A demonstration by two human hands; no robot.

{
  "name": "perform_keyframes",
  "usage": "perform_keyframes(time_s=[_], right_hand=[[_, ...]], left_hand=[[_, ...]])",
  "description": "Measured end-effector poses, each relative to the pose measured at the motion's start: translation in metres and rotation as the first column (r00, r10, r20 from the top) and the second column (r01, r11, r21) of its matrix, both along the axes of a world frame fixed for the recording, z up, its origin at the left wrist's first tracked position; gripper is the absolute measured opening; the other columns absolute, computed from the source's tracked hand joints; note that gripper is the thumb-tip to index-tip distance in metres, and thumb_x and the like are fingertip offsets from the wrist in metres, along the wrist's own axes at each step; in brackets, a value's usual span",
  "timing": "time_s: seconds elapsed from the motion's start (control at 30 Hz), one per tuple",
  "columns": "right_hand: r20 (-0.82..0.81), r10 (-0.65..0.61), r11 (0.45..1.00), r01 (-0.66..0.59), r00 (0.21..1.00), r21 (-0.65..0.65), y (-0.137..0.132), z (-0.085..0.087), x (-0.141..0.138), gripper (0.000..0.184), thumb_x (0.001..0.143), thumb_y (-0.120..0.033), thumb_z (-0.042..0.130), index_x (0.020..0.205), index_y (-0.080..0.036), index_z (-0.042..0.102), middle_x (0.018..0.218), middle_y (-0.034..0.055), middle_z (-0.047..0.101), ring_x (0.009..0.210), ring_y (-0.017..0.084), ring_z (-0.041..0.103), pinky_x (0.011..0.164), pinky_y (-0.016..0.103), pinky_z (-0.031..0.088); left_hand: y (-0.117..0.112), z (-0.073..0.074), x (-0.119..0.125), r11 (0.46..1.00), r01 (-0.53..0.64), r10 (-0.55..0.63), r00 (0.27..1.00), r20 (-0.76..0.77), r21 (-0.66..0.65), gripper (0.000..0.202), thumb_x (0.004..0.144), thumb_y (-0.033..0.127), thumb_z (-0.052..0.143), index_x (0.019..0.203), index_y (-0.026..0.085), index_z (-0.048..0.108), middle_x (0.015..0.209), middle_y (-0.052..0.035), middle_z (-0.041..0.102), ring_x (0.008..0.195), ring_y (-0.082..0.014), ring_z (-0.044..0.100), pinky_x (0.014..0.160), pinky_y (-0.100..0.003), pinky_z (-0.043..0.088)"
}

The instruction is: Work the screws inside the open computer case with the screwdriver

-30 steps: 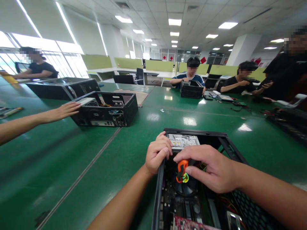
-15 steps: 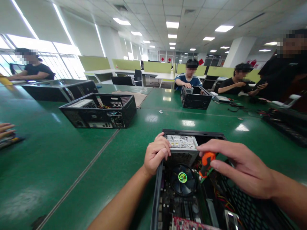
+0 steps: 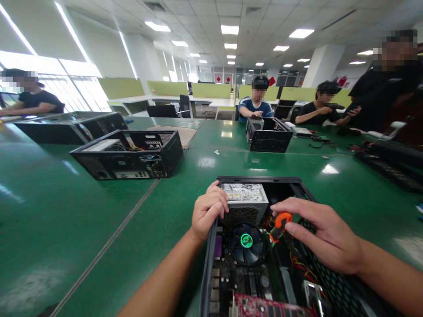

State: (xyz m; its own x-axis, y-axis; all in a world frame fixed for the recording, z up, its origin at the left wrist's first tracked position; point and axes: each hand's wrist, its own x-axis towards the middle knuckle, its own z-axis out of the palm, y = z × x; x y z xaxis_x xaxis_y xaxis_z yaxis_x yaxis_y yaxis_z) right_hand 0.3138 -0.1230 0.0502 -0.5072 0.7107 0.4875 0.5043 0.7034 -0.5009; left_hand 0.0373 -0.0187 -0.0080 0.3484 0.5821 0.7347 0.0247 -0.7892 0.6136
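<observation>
An opened black computer case (image 3: 209,264) lies before me, its inside facing up. In its far left corner sits a silver power supply (image 3: 246,206), with a round cooling fan (image 3: 246,241) nearer to me. My left hand (image 3: 209,210) is closed over the case's left rim, its fingertips against the power supply's side. Between the thumb and fingers of my right hand (image 3: 325,233) is an orange-and-black screwdriver handle (image 3: 280,225), tilted above the inside of the case, right of the fan. The screwdriver's tip cannot be made out. A red circuit card (image 3: 264,306) lies at the near end.
Another open case (image 3: 132,154) stands at the left on the green table (image 3: 155,229), with a larger case (image 3: 72,127) behind it. Across the table a person (image 3: 257,105) works at a case (image 3: 269,134). More people sit or stand left and right. Dark parts (image 3: 390,163) lie at right.
The view has shifted slightly, so the scene sits further left. My right fingertips have come a little away from the power supply's corner, still with the screwdriver. My left hand keeps its place.
</observation>
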Motion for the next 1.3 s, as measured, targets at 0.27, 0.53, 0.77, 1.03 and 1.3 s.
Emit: perform_keyframes(time_s=[0.27, 0.53, 0.77, 1.03, 1.3], right_hand=[[0.021, 0.017, 0.999, -0.016, 1.0, -0.042, 0.0015, -0.0026, 0.0005, 0.035, 0.101, -0.018, 0.052, 0.134, -0.026, 0.055, 0.118, 0.0031, 0.07, 0.106, 0.015, 0.066, 0.095, 0.027, 0.049], [0.032, -0.001, 1.0, 0.001, 0.999, -0.025, 0.0006, -0.0017, 0.0011, 0.037, 0.1, -0.017, 0.052, 0.136, -0.027, 0.054, 0.12, 0.0034, 0.07, 0.109, 0.016, 0.067, 0.096, 0.027, 0.049], [0.026, 0.023, 1.0, -0.023, 0.999, -0.016, 0.0012, -0.0006, -0.0001, 0.036, 0.1, -0.017, 0.052, 0.136, -0.025, 0.054, 0.12, 0.0037, 0.07, 0.109, 0.014, 0.066, 0.097, 0.025, 0.048], [0.021, 0.101, 0.995, -0.101, 0.995, 0.008, 0.0054, -0.0012, -0.0039, 0.032, 0.092, -0.02, 0.071, 0.123, -0.024, 0.062, 0.097, 0.0019, 0.07, 0.086, 0.013, 0.065, 0.078, 0.026, 0.051], [0.008, 0.08, 0.996, -0.08, 0.997, -0.034, 0.0016, 0.001, -0.0041, 0.034, 0.096, -0.018, 0.061, 0.129, -0.023, 0.058, 0.107, 0.005, 0.07, 0.095, 0.016, 0.067, 0.085, 0.029, 0.053]], left_hand=[[-0.0002, 0.001, 0.0003, 1.0, -0.002, 0.002, 1.0, -0.006, -0.01, 0.057, 0.098, 0.046, 0.042, 0.048, 0.021, 0.053, 0.058, -0.0037, 0.065, 0.078, -0.0205, 0.062, 0.116, -0.048, 0.033], [-0.0005, 0.0009, 0.0006, 1.0, 0.013, -0.013, 1.0, 0.011, -0.003, 0.055, 0.098, 0.042, 0.044, 0.048, 0.02, 0.053, 0.058, -0.0034, 0.065, 0.077, -0.0201, 0.062, 0.116, -0.048, 0.033], [0.0001, -0.0004, 0.0002, 1.0, 0.016, -0.015, 1.0, 0.019, -0.013, 0.055, 0.098, 0.041, 0.044, 0.049, 0.02, 0.054, 0.059, -0.0036, 0.065, 0.078, -0.0203, 0.062, 0.116, -0.048, 0.033], [0.0008, -0.0006, -0.0002, 1.0, 0.024, -0.024, 1.0, 0.016, 0.002, 0.054, 0.098, 0.04, 0.044, 0.049, 0.02, 0.054, 0.059, -0.003, 0.065, 0.077, -0.02, 0.062, 0.115, -0.048, 0.033], [0.0009, -0.002, -0.001, 1.0, 0.017, -0.017, 1.0, 0.008, -0.001, 0.055, 0.099, 0.041, 0.043, 0.049, 0.02, 0.053, 0.059, -0.0032, 0.065, 0.078, -0.0198, 0.062, 0.117, -0.048, 0.032]])
